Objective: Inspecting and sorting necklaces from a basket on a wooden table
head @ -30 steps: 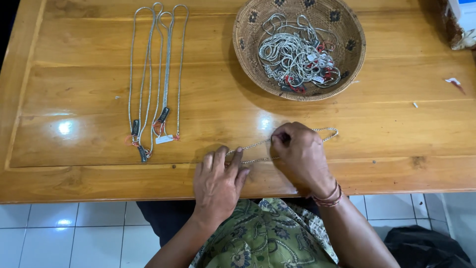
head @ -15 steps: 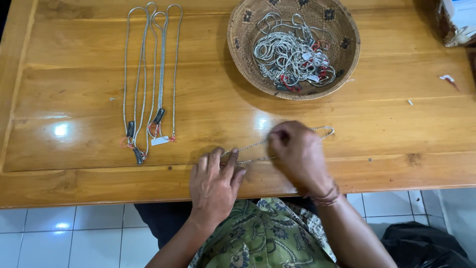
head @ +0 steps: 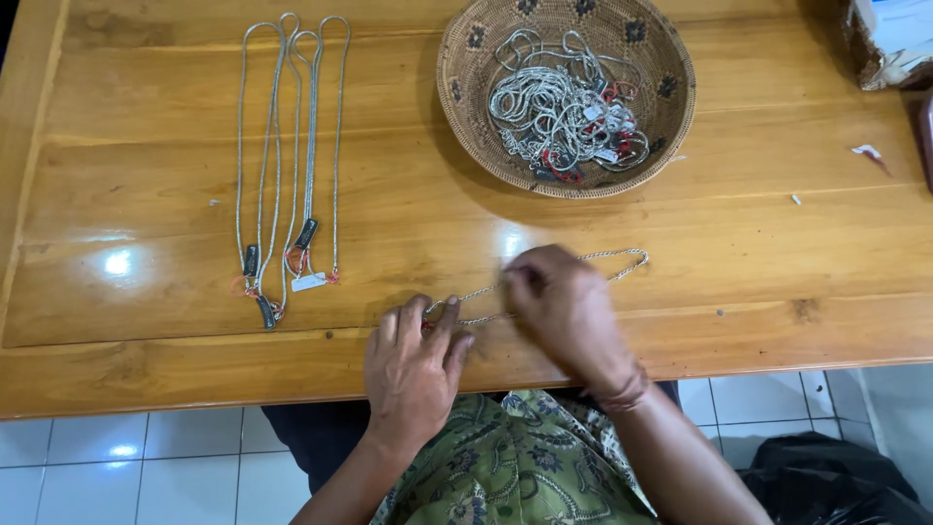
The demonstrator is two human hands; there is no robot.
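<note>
A silver chain necklace [head: 614, 262] lies doubled on the wooden table [head: 739, 243] near its front edge. My left hand [head: 413, 365] pins one end of it with its fingertips, close to a small red tag. My right hand [head: 564, 311] pinches the chain near its middle, and the far loop sticks out to the right past the knuckles. Several more silver chains [head: 292, 156] lie stretched straight, side by side, at the left, with small tags at their near ends. A round woven basket [head: 457, 92] at the back holds a tangled heap of chains [head: 564, 107].
A box or packet [head: 889, 44] sits at the far right corner. Small scraps of paper [head: 868, 152] lie on the right side of the table. Below the table edge are white floor tiles, my patterned clothing [head: 515, 467] and a black bag [head: 826, 486].
Both hands stayed on the chain with only small shifts. The view itself drifted a little, so table and basket appear slightly displaced.
</note>
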